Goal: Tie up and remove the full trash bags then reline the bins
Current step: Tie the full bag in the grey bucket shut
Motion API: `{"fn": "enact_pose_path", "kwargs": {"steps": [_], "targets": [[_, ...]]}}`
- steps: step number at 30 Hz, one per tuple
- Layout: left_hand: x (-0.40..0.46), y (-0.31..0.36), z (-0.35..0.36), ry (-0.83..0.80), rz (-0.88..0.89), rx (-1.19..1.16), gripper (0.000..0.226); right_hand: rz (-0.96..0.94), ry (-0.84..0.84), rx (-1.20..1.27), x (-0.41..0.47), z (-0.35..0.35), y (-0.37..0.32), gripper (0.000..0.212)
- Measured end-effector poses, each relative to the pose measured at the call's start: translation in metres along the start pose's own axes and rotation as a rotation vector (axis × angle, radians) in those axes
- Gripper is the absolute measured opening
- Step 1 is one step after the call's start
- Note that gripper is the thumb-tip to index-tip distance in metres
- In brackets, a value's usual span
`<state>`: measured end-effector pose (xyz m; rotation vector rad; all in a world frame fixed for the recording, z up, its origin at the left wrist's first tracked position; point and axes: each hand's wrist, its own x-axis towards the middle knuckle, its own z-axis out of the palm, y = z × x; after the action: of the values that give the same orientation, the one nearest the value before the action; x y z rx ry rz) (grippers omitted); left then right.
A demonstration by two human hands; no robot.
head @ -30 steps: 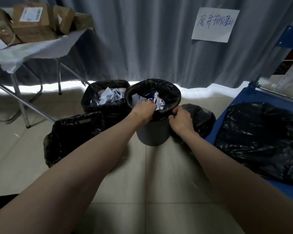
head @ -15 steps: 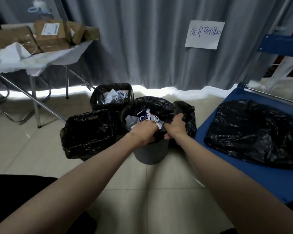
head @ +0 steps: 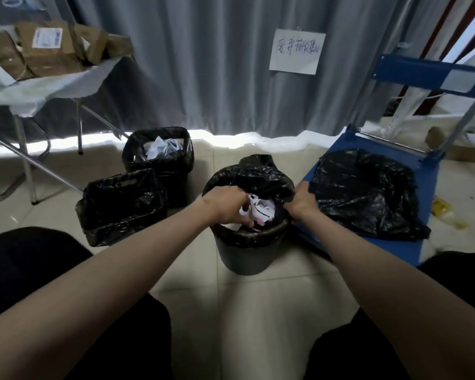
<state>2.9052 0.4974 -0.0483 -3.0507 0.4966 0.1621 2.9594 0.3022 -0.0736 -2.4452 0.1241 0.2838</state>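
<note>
A round grey bin (head: 246, 256) stands on the tiled floor in front of me, lined with a black trash bag (head: 254, 174) full of crumpled white paper (head: 261, 211). My left hand (head: 226, 205) reaches over the left rim with curled fingers down among the paper and bag edge. My right hand (head: 300, 201) grips the bag's edge at the right rim. Part of the bag is lifted off the far rim and bunched up.
Two square bins with black liners stand to the left, one near (head: 122, 204), one farther (head: 159, 153) holding paper. A blue cart (head: 412, 250) on the right carries a black bag (head: 365, 193). A folding table (head: 39, 91) with cardboard boxes stands far left. My knees frame the bin.
The view has dropped closer to the bin, with my knees now beside it. My hands have spread apart along the rim, and the bag's far edge has come up off the rim.
</note>
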Motion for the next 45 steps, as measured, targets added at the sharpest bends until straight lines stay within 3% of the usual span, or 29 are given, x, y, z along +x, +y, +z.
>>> {"fn": "enact_pose_path", "kwargs": {"steps": [7, 13, 19, 25, 32, 40, 45], "targets": [[0.016, -0.039, -0.032, -0.071, -0.013, 0.090, 0.029, -0.092, -0.195, -0.370, 0.004, -0.029, -0.002, 0.046], [0.047, -0.059, -0.039, -0.161, -0.035, 0.057, 0.047, -0.270, -0.228, -0.540, 0.014, -0.059, -0.007, 0.039], [0.073, -0.078, -0.025, -0.166, -0.074, -0.030, 0.063, -0.303, -0.236, -0.559, 0.033, -0.049, -0.004, 0.039], [0.089, -0.088, 0.004, -0.225, -0.099, -0.100, 0.077, -0.325, -0.134, -0.520, 0.057, -0.027, -0.010, 0.043], [0.092, -0.080, 0.004, 0.102, -0.084, -0.079, 0.040, -0.372, 0.088, -0.590, 0.066, -0.010, -0.024, 0.020], [0.099, -0.080, 0.009, 0.228, -0.167, -0.051, 0.018, -0.353, 0.145, -0.506, 0.072, -0.015, -0.026, 0.007], [0.101, -0.085, 0.007, 0.233, -0.159, -0.082, 0.006, -0.450, 0.102, -0.426, 0.069, -0.021, -0.018, 0.006]]}}
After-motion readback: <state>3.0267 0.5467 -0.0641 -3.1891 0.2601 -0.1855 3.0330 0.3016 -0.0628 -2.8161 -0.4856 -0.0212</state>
